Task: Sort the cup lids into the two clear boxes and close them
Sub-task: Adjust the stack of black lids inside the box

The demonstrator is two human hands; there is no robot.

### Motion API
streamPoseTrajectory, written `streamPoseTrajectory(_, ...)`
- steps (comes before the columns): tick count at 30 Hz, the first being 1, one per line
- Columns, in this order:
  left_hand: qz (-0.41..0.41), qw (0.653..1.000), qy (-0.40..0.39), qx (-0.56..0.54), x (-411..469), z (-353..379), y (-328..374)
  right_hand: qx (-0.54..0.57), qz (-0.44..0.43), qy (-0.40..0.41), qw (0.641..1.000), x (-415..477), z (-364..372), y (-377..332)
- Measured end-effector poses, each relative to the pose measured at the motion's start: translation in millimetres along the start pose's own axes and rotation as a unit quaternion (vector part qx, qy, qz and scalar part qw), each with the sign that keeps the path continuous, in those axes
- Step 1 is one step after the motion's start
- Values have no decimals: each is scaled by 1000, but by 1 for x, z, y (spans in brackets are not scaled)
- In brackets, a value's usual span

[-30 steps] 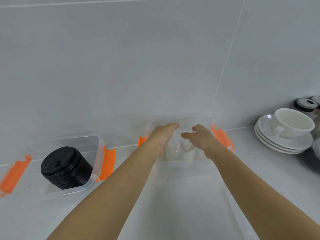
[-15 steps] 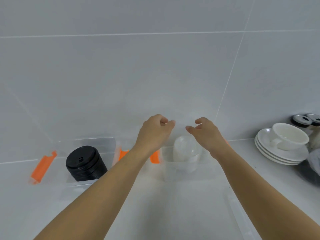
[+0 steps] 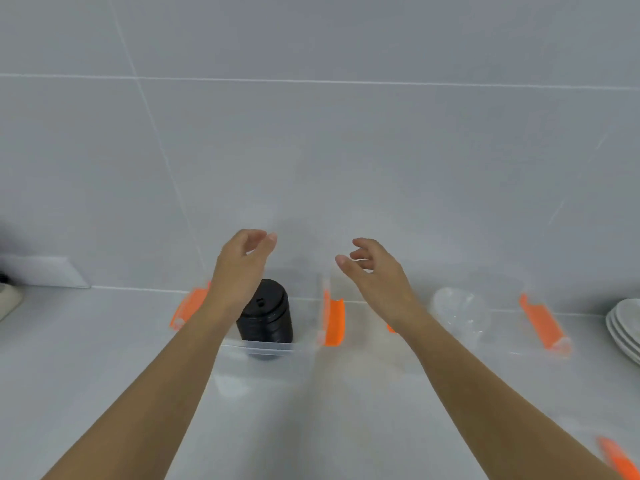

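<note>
Two clear boxes with orange clips stand at the wall. The left clear box (image 3: 273, 348) holds a stack of black lids (image 3: 265, 311). The right clear box (image 3: 512, 341) holds a stack of clear lids (image 3: 457, 310). My left hand (image 3: 242, 268) hovers over the left box's left end, fingers curled and apart, holding nothing. My right hand (image 3: 374, 271) hovers above the gap between the two boxes, also open and free of anything. Neither box has a cover on it.
Stacked white saucers (image 3: 627, 330) sit at the right edge. An orange clip (image 3: 620, 459) of something clear shows at the bottom right corner. A white block (image 3: 41, 275) leans on the wall at far left. Grey counter lies in front of the boxes.
Both hands have lifted off the clear lids in the right box and shifted left, now spread over the left box. The view has swung left.
</note>
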State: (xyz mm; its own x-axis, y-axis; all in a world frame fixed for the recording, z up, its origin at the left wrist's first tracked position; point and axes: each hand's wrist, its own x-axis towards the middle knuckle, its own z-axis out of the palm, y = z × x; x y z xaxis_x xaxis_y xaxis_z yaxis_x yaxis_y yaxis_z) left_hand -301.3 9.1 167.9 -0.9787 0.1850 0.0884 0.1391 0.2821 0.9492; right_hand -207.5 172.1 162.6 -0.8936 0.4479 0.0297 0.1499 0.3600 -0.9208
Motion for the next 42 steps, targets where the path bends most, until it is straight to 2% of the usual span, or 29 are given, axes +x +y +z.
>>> streamPoseTrajectory(4, -142, 989, -1, -37, 14, -26, -28, 64, 84, -75, 991, 12, 44, -6)
streamPoseTrajectory(8, -265, 958, -28, -103, 25, -40, -54, 174, 191, -133, 957, 22, 78, -9)
streamPoseTrajectory(13, -359, 921, -65, -139, 36, -44, -77, 173, 279, -150, 933, 29, 104, -6)
streamPoseTrajectory(22, -386, 897, -157, -145, 43, -30, -88, 198, 336, -142, 910, 33, 123, 4)
streamPoseTrajectory(27, -394, 895, -155, -143, 44, -31, -91, 158, 342, -132, 917, 36, 125, 5)
streamPoseTrajectory(34, -406, 883, -136, -193, 46, -29, -97, 92, 350, -153, 920, 38, 131, 7)
streamPoseTrajectory(42, -385, 892, -171, -163, 42, -29, -91, 124, 390, -140, 901, 37, 129, 7)
